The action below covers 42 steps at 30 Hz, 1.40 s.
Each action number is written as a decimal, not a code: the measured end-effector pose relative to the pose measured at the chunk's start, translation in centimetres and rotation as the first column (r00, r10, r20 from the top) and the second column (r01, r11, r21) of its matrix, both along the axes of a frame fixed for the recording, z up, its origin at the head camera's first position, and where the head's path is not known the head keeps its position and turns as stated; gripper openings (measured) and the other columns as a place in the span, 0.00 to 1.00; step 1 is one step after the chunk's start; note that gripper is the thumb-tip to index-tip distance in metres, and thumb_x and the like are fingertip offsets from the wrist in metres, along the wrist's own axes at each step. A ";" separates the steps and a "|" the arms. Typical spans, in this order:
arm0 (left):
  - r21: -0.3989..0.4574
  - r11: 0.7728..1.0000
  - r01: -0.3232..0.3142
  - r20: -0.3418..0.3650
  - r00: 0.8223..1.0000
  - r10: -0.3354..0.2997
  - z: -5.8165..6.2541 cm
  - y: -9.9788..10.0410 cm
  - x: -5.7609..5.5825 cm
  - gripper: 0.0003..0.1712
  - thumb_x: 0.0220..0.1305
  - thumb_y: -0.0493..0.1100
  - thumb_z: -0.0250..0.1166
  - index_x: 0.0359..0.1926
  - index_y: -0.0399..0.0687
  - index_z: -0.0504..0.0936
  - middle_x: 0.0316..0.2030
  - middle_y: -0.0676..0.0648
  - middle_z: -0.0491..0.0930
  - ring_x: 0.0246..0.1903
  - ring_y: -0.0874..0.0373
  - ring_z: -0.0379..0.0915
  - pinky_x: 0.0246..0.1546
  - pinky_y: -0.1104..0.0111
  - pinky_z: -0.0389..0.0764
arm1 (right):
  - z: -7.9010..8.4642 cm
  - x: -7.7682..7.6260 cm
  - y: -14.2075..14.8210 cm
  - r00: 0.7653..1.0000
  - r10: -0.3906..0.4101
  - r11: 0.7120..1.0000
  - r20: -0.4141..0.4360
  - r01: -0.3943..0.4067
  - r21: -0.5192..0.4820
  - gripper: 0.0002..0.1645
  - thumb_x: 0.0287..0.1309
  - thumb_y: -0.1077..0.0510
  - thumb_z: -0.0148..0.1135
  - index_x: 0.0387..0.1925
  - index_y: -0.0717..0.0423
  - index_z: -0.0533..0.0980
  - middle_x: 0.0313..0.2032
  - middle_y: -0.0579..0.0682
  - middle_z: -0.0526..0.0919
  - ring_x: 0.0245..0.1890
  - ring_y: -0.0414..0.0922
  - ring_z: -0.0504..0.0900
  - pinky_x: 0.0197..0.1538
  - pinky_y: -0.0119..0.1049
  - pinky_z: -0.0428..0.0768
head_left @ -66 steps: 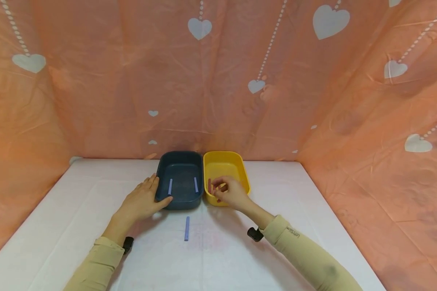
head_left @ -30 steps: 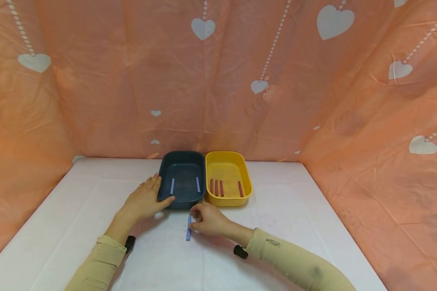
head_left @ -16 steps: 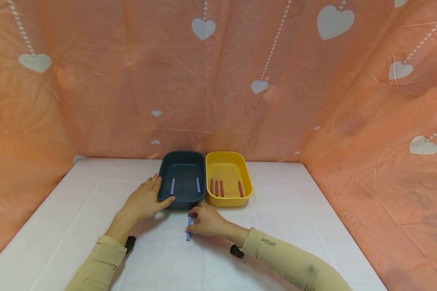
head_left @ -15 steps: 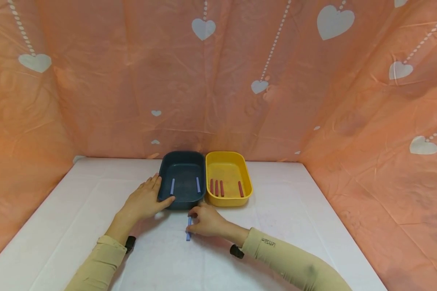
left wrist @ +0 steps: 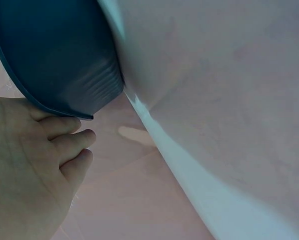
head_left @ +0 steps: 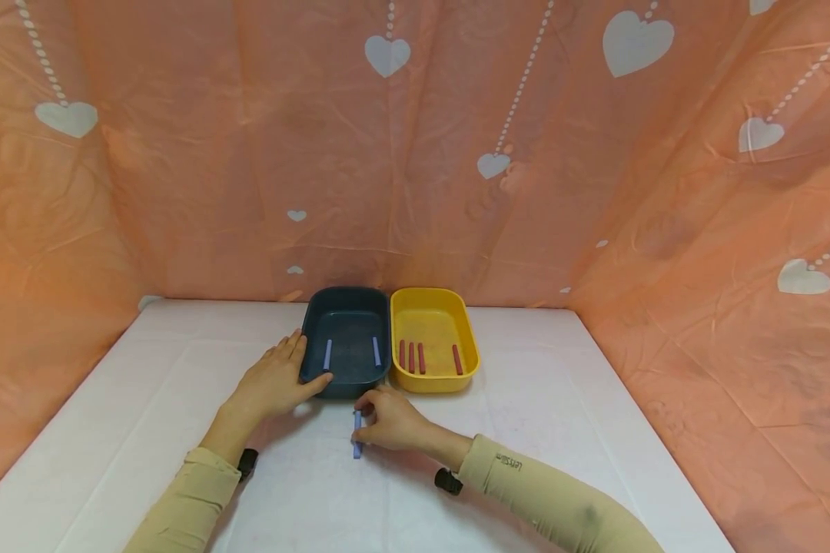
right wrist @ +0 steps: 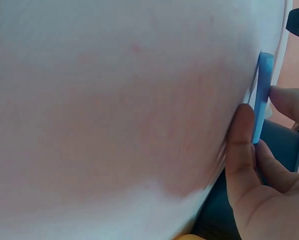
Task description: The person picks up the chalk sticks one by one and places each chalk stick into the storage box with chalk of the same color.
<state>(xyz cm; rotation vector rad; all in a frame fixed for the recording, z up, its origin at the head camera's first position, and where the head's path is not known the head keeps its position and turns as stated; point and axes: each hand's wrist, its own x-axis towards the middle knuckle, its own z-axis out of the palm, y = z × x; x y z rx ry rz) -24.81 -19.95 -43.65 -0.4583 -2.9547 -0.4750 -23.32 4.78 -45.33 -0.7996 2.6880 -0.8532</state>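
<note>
In the head view my right hand (head_left: 394, 418) pinches a blue chalk stick (head_left: 357, 445) between thumb and fingers, in front of the dark blue tray (head_left: 349, 392). The right wrist view shows this chalk stick (right wrist: 262, 95) between the thumb and the fingers, tilted against the cloth. My left hand (head_left: 270, 384) rests on the dark tray's near left corner. Its fingers lie along the outer wall and its thumb at the front rim; in the left wrist view those fingers (left wrist: 72, 145) touch below the rim. Two blue chalk sticks (head_left: 328, 355) lie apart in that tray.
A yellow tray (head_left: 434, 384) stands right beside the dark one, with several red chalk sticks (head_left: 422, 358) in it. White cloth (head_left: 526, 430) with faint coloured smudges covers the table. An orange curtain (head_left: 429, 153) with hearts hangs behind and at both sides.
My right hand has come out of the yellow tray to the blue chalk stick on the cloth and taken it between thumb and fingers. The left hand keeps its place on the dark tray.
</note>
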 end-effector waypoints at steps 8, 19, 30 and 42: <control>0.006 1.000 -0.001 -0.006 1.000 0.001 0.0 0.1 0.1 0.56 0.71 0.65 0.62 0.72 0.17 0.60 0.74 0.22 0.56 0.74 0.27 0.55 0.73 0.39 0.60 | -0.1 0.3 -0.2 0.999 -0.006 0.992 0.045 0.011 -0.123 0.21 0.54 0.59 0.80 0.48 0.57 0.82 0.39 0.44 0.79 0.34 0.33 0.76 0.42 0.26 0.78; 0.008 1.000 0.002 -0.020 1.000 -0.002 0.1 0.1 0.1 0.56 0.70 0.65 0.62 0.72 0.17 0.60 0.74 0.21 0.57 0.74 0.26 0.55 0.72 0.39 0.61 | -0.5 0.6 -0.6 0.997 -0.007 0.959 0.073 0.027 -0.282 0.16 0.56 0.65 0.77 0.46 0.58 0.81 0.39 0.45 0.80 0.29 0.30 0.78 0.37 0.25 0.80; 0.011 1.000 -0.001 -0.019 1.000 0.001 0.2 0.1 0.2 0.56 0.70 0.65 0.62 0.72 0.17 0.60 0.74 0.21 0.57 0.73 0.26 0.55 0.72 0.38 0.61 | 0.0 1.1 -0.6 0.995 0.002 0.943 0.103 0.032 -0.331 0.16 0.54 0.69 0.75 0.45 0.61 0.81 0.39 0.50 0.80 0.28 0.33 0.80 0.34 0.24 0.80; 0.007 1.000 0.000 -0.018 1.000 0.000 0.0 0.1 0.1 0.55 0.70 0.65 0.62 0.72 0.17 0.60 0.74 0.22 0.57 0.74 0.26 0.55 0.72 0.38 0.61 | 0.8 1.3 -0.2 0.994 -0.001 0.917 0.107 0.044 -0.395 0.17 0.55 0.69 0.73 0.47 0.61 0.81 0.40 0.49 0.81 0.29 0.32 0.81 0.34 0.25 0.83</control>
